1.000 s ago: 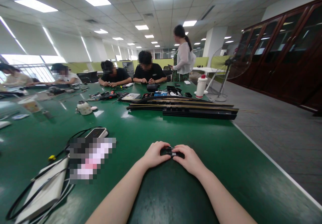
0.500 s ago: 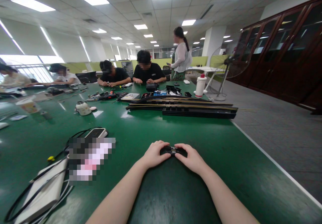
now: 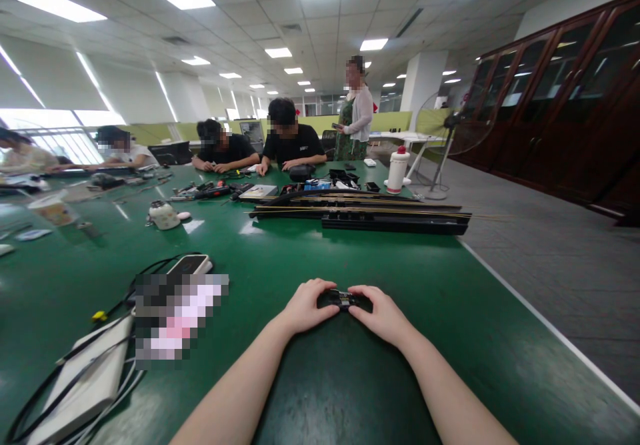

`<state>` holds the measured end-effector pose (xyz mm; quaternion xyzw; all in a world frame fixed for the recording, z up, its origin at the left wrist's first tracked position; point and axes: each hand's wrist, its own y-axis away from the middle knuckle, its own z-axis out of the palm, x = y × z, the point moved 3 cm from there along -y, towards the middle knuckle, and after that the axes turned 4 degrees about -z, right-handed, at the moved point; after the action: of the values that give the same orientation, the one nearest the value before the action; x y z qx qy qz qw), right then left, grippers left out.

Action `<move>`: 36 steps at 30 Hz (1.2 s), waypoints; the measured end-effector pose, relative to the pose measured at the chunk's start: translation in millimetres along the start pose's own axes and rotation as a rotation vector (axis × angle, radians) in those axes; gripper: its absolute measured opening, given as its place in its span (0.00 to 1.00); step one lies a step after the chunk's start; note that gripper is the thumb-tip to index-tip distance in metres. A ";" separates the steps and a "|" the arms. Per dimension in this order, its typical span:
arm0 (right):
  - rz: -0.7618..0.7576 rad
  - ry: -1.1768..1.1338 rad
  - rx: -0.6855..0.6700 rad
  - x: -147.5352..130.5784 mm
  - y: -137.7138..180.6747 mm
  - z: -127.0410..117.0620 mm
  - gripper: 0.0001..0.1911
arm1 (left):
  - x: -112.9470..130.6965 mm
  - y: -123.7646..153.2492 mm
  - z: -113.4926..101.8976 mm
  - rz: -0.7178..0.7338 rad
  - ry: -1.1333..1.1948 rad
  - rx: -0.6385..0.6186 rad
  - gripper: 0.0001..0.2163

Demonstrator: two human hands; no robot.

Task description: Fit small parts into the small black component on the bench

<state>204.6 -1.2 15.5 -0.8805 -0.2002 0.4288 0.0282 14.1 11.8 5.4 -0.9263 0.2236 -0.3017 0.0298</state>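
Observation:
A small dark device [image 3: 344, 300], with a lighter patch at its middle, lies between my hands just over the green table [image 3: 280, 258]. My left hand [image 3: 309, 306] pinches its left end, thumb on the near side and fingers on the far side. Its right end is gripped the same way by my right hand [image 3: 379, 311]. The fingers cover both ends, so its exact kind cannot be made out. Whether it rests on the tabletop is also unclear.
Black rails [image 3: 395, 221] with thin brass-coloured rods lie across the table ahead. A white bottle [image 3: 398, 171] with a red cap stands behind them. To the left are a white power bank [image 3: 203, 263], cables and a white box [image 3: 85, 378]. Several people sit beyond.
My hands have hardly moved; the dark device's middle shows a little more of its upper face. The standing person has turned, and a seated person's hands have moved apart.

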 end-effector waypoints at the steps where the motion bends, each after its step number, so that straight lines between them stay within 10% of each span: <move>1: 0.000 0.001 0.000 0.2 0.0 0.0 0.18 | 0.0 0.0 0.1 -0.006 0.001 -0.004 0.20; 36: -0.008 0.004 -0.005 0.0 0.3 0.5 0.15 | 5.1 -0.9 -1.8 -0.005 -0.027 -0.049 0.19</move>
<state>204.3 -1.4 15.1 -0.8806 -0.2048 0.4264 0.0281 17.1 10.6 9.9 -0.9314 0.2282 -0.2835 0.0095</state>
